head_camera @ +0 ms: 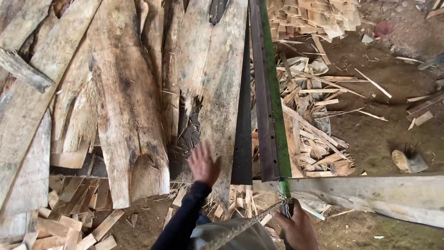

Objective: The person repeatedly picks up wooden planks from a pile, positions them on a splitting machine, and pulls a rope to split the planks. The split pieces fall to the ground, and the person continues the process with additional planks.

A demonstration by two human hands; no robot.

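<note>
— Start at the green metal rail (276,92). What lies left of it?

— Far to its left, a heap of rough grey slab boards (27,106), and below them short wood offcuts (69,227) on the dirt. Closer in, a wide weathered plank (127,115) leans among the others. Just left of the rail stands a long narrow plank (222,92), and the left hand (202,164), in a dark sleeve, is spread flat with fingers apart against its lower end, gripping nothing.

— Anything crowding that plank?

— Splintered boards press against it on its left, and a dark metal strip (243,139) runs between it and the rail.

— And at the rail itself?

— At its lower end a frayed rope (249,222) is tied on, and the right hand (296,229) is closed around a dark handle just beneath; what that handle belongs to, I cannot tell.

— Right of the rail?

— A pale timber beam (379,194) crosses beneath it, with a pile of thin wood scraps (314,134) on the ground above it, then bare dirt and a sandal (401,160).
</note>
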